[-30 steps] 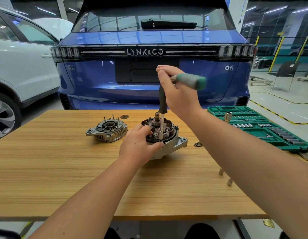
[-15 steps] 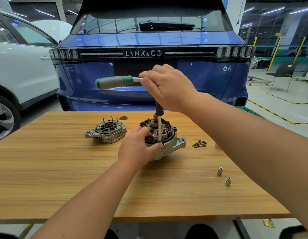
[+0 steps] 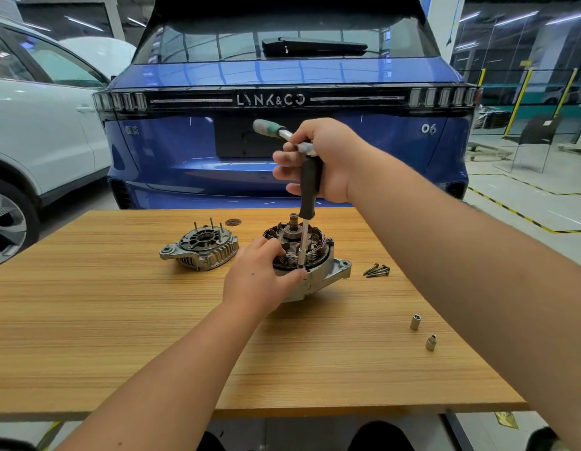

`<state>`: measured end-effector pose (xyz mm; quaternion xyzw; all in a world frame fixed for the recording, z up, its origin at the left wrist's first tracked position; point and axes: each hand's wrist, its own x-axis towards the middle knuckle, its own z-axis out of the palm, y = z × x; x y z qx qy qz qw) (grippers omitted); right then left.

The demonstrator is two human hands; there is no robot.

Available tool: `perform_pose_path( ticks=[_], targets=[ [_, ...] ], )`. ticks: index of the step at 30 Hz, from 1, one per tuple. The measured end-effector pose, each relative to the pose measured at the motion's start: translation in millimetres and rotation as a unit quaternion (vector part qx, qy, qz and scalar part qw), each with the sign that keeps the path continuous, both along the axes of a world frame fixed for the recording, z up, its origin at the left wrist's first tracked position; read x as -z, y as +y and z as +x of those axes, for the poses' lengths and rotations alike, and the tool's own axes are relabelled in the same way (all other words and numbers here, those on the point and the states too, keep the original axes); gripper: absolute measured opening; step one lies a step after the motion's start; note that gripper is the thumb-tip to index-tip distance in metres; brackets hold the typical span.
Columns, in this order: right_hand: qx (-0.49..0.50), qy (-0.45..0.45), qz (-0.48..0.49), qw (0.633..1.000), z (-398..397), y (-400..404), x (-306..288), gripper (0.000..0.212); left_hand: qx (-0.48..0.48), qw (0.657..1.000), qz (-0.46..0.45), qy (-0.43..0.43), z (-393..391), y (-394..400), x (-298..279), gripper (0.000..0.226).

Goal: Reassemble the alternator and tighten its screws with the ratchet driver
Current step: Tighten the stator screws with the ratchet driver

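Head view: alternator body [image 3: 315, 271] mid-table, left hand [image 3: 259, 278] gripping it, right hand [image 3: 328, 161] wrapped round ratchet driver [image 3: 310, 187] on a screw; rear cover [image 3: 201, 247] left of it unfitted, loose screws [image 3: 377, 270] right — roughly early.

two sockets [image 3: 414, 321], two cars [image 3: 282, 141], one table [image 3: 87, 320].

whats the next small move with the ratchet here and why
Probably swing the ratchet handle another stroke. The right hand grips the upright driver, its socket sits at the alternator body's rim, and the left hand steadies it.
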<state>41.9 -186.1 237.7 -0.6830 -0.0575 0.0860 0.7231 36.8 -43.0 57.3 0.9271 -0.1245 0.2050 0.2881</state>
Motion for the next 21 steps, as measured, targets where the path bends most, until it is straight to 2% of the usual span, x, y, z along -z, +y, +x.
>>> perform_pose_path(
  ticks=[5, 7, 9, 12, 14, 16, 18, 19, 21],
  targets=[
    [0.063, 0.015, 0.217, 0.974, 3.4, 8.2, 23.3, 0.012, -0.003, 1.0, -0.001, 0.001, 0.0, 0.6, 0.6, 0.039],
    [0.091, -0.017, 0.285, 0.954, 2.5, 9.3, 32.4, 0.01, -0.002, 1.0, -0.001, 0.001, 0.6, 0.9, 1.2, 0.039],
    [0.107, -0.081, 0.307, 0.942, 1.8, 8.6, 39.1, 0.01, -0.003, 1.0, -0.002, 0.0, 0.9, 0.7, 0.4, 0.04],
    [0.131, -0.204, 0.172, 0.955, 0.1, 5.4, 45.1, 0.012, -0.004, 1.0, -0.004, 0.001, 0.3, 0.0, -0.6, 0.039],
    [0.152, -0.281, 0.067, 0.945, -1.9, 2.9, 48.4, 0.016, -0.006, 1.0, -0.004, 0.002, -0.1, -0.1, -0.1, 0.039],
    [0.187, -0.397, -0.058, 0.897, -3.1, 1.0, 50.7, 0.019, -0.009, 1.0, -0.002, 0.003, -0.2, -0.5, 0.1, 0.041],
    [0.201, -0.503, -0.169, 0.824, -2.0, -0.4, 52.0, 0.019, -0.012, 1.0, -0.002, 0.001, -0.8, -1.0, 0.0, 0.042],
    [0.197, -0.534, -0.211, 0.795, -1.5, -0.3, 52.6, 0.018, -0.013, 1.0, -0.002, -0.001, -1.4, -1.1, -0.2, 0.042],
    [0.183, -0.553, -0.28, 0.763, -1.8, 1.0, 52.8, 0.017, -0.014, 1.0, -0.004, -0.003, -2.6, -1.1, -0.3, 0.039]
  ],
)
